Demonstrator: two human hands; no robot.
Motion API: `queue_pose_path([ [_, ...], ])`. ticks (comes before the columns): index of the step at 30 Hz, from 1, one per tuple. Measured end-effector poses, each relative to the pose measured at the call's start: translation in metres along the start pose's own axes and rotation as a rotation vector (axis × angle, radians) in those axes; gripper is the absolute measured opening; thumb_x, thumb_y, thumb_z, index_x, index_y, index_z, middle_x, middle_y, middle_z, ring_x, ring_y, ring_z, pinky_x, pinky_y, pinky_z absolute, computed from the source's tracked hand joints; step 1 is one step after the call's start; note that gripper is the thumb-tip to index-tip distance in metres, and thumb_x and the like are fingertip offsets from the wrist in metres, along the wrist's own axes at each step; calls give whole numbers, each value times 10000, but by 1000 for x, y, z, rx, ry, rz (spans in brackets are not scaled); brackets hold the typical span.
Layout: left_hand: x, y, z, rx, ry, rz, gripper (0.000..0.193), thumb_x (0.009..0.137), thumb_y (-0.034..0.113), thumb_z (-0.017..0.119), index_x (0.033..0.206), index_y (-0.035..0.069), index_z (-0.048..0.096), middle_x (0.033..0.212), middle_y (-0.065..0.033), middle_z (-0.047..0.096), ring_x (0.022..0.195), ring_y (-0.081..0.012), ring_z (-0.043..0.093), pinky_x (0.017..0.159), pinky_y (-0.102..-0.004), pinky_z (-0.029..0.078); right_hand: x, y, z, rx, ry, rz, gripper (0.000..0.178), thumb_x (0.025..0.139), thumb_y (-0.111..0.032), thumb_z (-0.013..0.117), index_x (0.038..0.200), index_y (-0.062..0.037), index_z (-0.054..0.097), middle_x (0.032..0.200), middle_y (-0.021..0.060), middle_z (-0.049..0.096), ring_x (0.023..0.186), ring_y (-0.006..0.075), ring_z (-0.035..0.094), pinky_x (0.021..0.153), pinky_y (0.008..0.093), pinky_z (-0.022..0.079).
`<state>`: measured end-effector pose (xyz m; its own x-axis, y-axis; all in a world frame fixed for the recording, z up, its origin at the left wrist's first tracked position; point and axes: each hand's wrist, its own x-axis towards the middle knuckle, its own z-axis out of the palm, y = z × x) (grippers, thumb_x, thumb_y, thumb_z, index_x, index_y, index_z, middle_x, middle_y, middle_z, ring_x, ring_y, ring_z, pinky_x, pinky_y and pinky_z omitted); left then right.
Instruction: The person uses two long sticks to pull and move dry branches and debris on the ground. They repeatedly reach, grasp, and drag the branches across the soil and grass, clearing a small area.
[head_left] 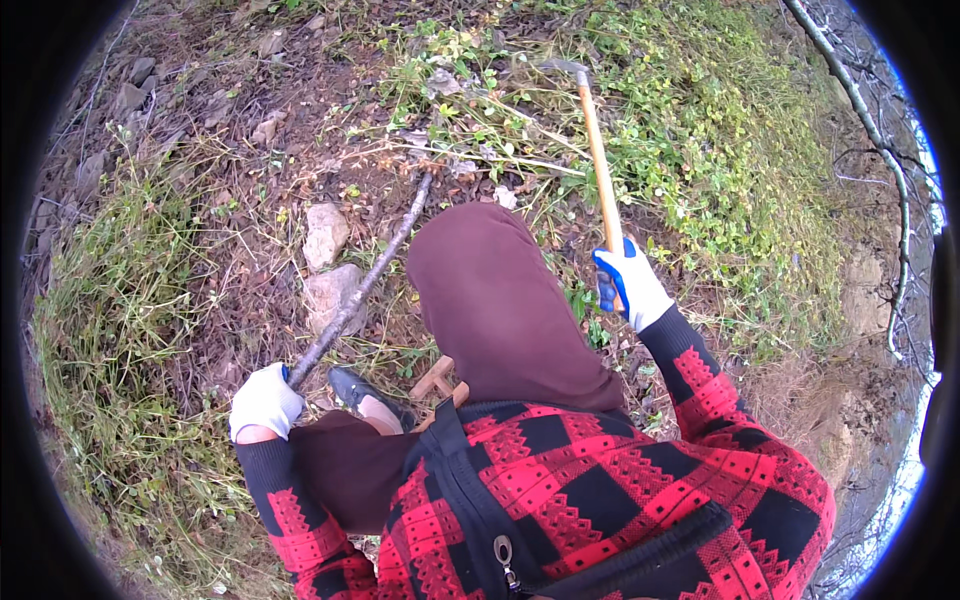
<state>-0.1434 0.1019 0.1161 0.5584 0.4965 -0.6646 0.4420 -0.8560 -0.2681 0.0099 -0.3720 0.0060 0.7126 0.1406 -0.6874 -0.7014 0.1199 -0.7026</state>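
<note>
My left hand [266, 402], in a white glove, is closed round the lower end of a dark wooden stick [365, 284]. The stick slants up and away, its far tip on the bare soil ahead of my knee. On the right, my right hand [632, 284], in a white glove with blue palm, grips the pale wooden handle of a sickle [599, 160]. Its curved metal blade points left among the green plants [470, 75] at the far side. Leaves partly hide the blade's tip.
Two pale rocks [325, 237] lie beside the stick. Cut-looking grass [120, 300] covers the left, and low leafy plants [740, 180] the right. A small wooden stool [436, 380] shows by my dark shoe [362, 390]. A bare branch [880, 140] hangs at the right edge.
</note>
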Motion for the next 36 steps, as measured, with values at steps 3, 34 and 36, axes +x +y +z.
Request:
queue_pose_path([
  [3,3,-1,-1,-33,-25,-9,257,821,209,687,1045,82,694,1051,-193,725,1027,-395,689,888,-482,549,-50,20,10,-335,-23,-31,262,961,-218,682,1016,-100,454,620,-15,477,372,115,439,325,268,356],
  [34,-1,3,3,-16,15,-9,250,828,213,671,1040,80,688,1057,-209,721,1033,-405,684,897,-489,542,264,-12,28,-431,206,-174,314,906,-277,662,895,33,616,695,150,660,599,258,670,557,382,545],
  [36,-1,4,0,0,7,7,255,834,206,662,1054,79,687,1072,-205,719,1043,-401,683,906,-486,543,259,-18,29,-421,234,-182,269,932,-252,636,838,-1,608,622,85,598,514,207,605,484,368,497],
])
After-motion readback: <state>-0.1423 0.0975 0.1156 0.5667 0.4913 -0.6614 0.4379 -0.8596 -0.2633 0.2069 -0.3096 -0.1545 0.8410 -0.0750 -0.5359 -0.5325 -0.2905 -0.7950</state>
